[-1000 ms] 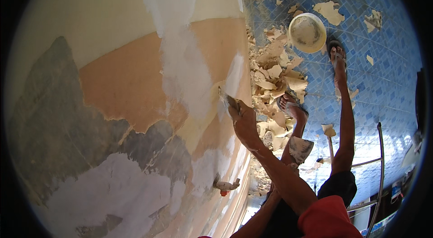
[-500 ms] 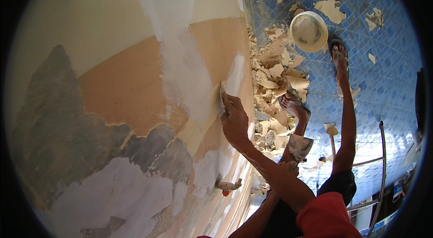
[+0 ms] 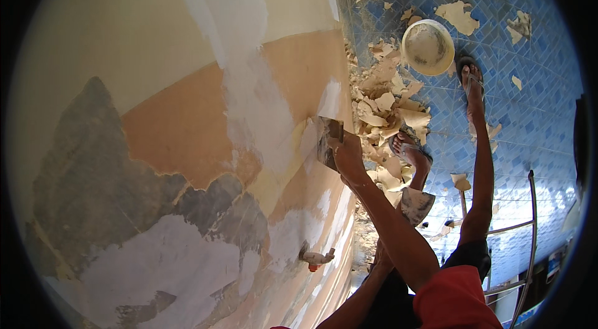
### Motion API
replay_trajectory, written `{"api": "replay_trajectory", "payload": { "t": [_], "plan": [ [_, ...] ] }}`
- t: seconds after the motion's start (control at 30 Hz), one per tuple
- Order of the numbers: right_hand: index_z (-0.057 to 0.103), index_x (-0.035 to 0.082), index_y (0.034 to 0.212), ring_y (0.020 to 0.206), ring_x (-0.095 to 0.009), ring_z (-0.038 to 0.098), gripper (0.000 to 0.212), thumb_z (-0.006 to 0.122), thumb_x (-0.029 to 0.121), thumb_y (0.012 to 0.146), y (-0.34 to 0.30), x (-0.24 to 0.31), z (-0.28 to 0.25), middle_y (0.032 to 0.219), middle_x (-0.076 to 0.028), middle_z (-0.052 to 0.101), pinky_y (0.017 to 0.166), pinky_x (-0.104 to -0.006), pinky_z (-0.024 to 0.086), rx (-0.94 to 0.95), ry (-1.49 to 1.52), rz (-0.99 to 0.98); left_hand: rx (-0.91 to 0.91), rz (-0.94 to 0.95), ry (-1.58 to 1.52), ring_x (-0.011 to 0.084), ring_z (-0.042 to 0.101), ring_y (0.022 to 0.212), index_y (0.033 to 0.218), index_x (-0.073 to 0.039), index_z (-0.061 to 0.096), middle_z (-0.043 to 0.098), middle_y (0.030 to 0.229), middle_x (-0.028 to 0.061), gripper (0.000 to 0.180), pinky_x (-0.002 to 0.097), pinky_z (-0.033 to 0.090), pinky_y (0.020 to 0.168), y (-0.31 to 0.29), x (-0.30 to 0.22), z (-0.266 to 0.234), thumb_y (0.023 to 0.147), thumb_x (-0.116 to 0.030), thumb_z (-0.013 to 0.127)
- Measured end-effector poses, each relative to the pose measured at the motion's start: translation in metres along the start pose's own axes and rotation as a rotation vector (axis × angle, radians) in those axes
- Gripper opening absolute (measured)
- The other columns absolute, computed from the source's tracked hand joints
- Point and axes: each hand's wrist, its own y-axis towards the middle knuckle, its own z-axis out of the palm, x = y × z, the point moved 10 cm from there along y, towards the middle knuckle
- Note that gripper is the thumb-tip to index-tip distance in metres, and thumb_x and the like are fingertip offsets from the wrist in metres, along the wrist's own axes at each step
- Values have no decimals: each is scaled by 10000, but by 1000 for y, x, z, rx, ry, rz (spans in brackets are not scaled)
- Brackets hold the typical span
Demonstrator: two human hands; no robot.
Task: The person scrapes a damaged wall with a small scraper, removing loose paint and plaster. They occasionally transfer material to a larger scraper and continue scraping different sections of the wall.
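Observation:
My right hand (image 3: 349, 157) is closed round a wide flat putty knife (image 3: 329, 142), its grey-smeared blade broadside by the wall (image 3: 174, 123). Behind my right forearm, my left hand (image 3: 382, 259) is mostly hidden. A second putty knife (image 3: 417, 205), with a blade coated in grey-white paste, sticks out past that forearm on the left hand's side. The wall bears peach and cream paint, bare grey areas and white filler strips (image 3: 255, 89). Below the right hand, a tap (image 3: 316, 258) juts from the wall.
Flakes of stripped paint (image 3: 380, 104) are heaped along the wall's foot on blue tiles (image 3: 517, 123). A round pale bucket (image 3: 428, 47) with grey residue stands beyond my sandalled feet (image 3: 471, 80). At the right, a metal frame (image 3: 531, 229) stands close to my leg.
The right-hand putty knife has turned from edge-on against the wall to blade face showing, and the hand has shifted slightly right. The left-hand knife is slightly lower; its fingers are now covered.

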Motion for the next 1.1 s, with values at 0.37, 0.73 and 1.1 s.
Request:
{"api": "replay_trajectory", "payload": {
  "t": [0.37, 0.73, 1.1],
  "plan": [
    [643, 64, 1419, 968, -239, 691, 493, 626, -8, 932, -114, 108, 56, 1262, -110, 662, 836, -344, 557, -8, -379, -500, -50, 202, 312, 344, 671, 996, 1000, -37, 720, 731, 926, 166, 309, 446, 496, 947, 5, -129, -36, 935, -339, 718],
    [680, 39, 1303, 893, -296, 721, 329, 650, 55, 976, -130, 55, 4, 1028, -156, 736, 760, -392, 569, 42, -259, -269, -105, 260, 356, 333, 679, 926, 979, -53, 723, 721, 874, 139, 247, 435, 507, 916, 3, -116, -28, 916, -291, 738],
    [702, 28, 1192, 856, -273, 677, 234, 621, 89, 981, -70, 91, 27, 1093, -106, 691, 764, -404, 530, 62, -303, -266, 5, 120, 163, 246, 591, 849, 957, -59, 712, 622, 812, 69, 195, 417, 483, 783, 1, -78, -14, 932, -249, 750]
  ]
}}
